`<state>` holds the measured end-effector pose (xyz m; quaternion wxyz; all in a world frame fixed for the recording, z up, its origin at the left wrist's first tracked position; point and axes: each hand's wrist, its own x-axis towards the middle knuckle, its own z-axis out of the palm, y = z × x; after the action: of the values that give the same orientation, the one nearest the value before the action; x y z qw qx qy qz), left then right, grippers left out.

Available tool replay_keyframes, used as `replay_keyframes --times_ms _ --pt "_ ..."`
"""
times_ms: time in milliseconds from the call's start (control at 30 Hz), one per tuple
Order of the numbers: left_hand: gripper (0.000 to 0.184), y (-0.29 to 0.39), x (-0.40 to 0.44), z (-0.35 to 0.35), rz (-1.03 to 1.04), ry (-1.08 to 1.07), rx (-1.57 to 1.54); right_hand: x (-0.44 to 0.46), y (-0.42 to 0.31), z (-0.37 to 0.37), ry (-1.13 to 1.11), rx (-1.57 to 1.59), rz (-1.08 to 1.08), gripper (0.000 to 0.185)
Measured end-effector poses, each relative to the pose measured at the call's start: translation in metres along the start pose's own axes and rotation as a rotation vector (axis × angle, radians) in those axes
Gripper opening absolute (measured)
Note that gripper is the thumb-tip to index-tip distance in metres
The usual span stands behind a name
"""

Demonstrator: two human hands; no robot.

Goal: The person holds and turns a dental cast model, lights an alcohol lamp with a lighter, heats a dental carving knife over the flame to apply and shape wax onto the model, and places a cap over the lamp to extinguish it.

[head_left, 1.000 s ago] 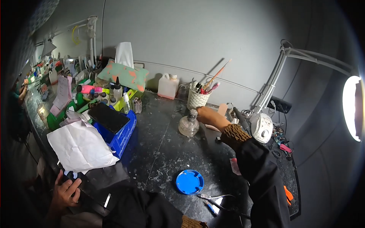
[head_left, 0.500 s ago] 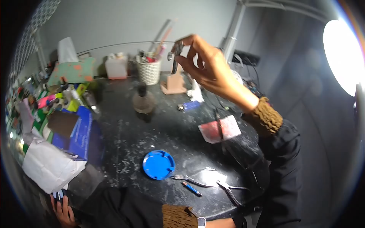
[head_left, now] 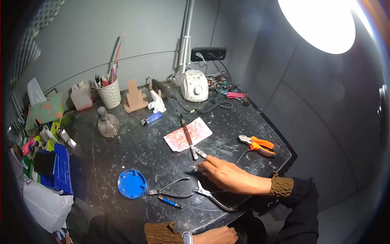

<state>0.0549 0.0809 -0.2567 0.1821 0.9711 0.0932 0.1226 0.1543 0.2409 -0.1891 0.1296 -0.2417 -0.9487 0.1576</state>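
My right hand [head_left: 227, 175] is low over the front of the black worktable [head_left: 118, 148], fingers pinched. A small shiny piece [head_left: 195, 168], blurred, shows at its fingertips. Just above them lies a slim silver tool tip [head_left: 200, 152], partly hidden by the hand. My left hand [head_left: 221, 236] is at the bottom edge, fingers curled, their undersides hidden. Close to my right hand are cutting pliers [head_left: 203, 191], thin-nosed pliers [head_left: 166, 191] and a short blue pencil-like tool [head_left: 170, 202]. A dark stick [head_left: 187, 136] rests across a red-stained paper [head_left: 176, 140].
Orange-handled cutters [head_left: 260, 146] lie to the right, a round blue tray [head_left: 132, 184] to the left. Behind stand a glass bottle [head_left: 108, 125], a white control box [head_left: 194, 86] and a pen basket [head_left: 109, 94]. Another person's fingers [head_left: 61, 240] show at lower left.
My right hand has come down from holding a small dark, shiny object up in the air to low over the table. My view has turned right, bringing the orange-handled cutters into sight.
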Motion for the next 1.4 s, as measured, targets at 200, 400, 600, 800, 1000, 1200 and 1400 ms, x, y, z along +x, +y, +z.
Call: replay_keyframes --times_ms 200,400,600,800,1000,1200,1400 --pt "0.015 0.002 -0.001 -0.01 0.052 0.106 0.076 -0.056 0.04 -0.081 0.112 -0.497 0.364 0.048" --pt "0.03 0.098 -0.219 -0.05 -0.77 0.21 0.46 -0.082 0.125 -0.09 -0.098 -0.09 0.449 0.068" --pt "0.048 0.224 -0.385 0.011 -1.664 0.028 1.001 -0.031 0.121 -0.12 0.077 0.0 0.501 0.043" --pt "0.047 0.222 -0.409 0.019 -1.465 0.015 1.144 0.164 0.053 -0.132 0.45 0.501 0.187 0.016" --pt "0.044 0.218 -0.412 0.02 -1.398 0.01 1.244 0.394 0.083 -0.078 0.587 1.021 -0.051 0.026" --pt "0.012 0.207 -0.377 -0.004 -1.541 -0.018 1.364 0.476 0.081 -0.023 0.553 1.252 -0.043 0.027" --pt "0.008 0.206 -0.359 -0.026 -1.577 -0.084 1.449 0.478 0.08 0.003 0.244 1.148 0.049 0.025"
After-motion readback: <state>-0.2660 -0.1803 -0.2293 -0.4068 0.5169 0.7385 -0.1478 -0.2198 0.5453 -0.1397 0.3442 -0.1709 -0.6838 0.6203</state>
